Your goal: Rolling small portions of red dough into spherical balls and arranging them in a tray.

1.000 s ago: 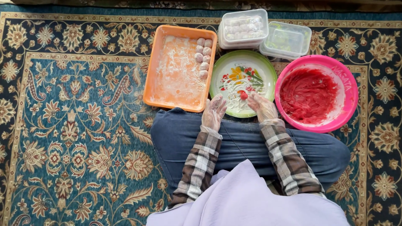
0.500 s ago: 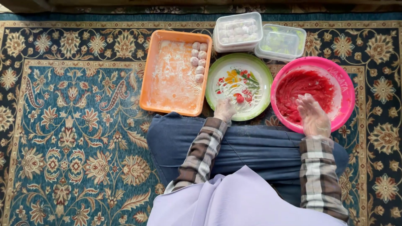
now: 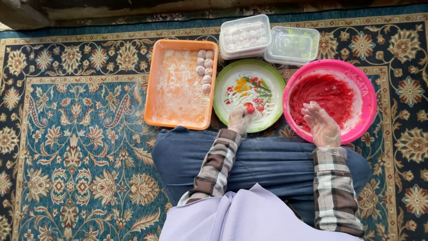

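I sit cross-legged on a patterned carpet, both hands in clear plastic gloves. My left hand [image 3: 239, 119] rests at the near rim of a green flowered plate [image 3: 273, 76], its fingers touching a small red ball of filling [image 3: 250, 108]. My right hand [image 3: 322, 125] hovers with fingers spread over the near edge of a pink bowl [image 3: 365, 96] smeared with red paste. An orange floured tray [image 3: 180, 93] lies left of the plate, with a column of pale round balls [image 3: 204, 71] along its right side.
Two clear plastic boxes stand behind the plate: a lidded one with white balls [image 3: 244, 35] and an almost empty one [image 3: 292, 44]. The blue floral carpet [image 3: 76, 151] stretches to the left. My knees in dark blue cloth lie just below the dishes.
My right hand moved from the plate across to the pink bowl of red paste. My left hand stayed at the plate's near rim by the red ball.
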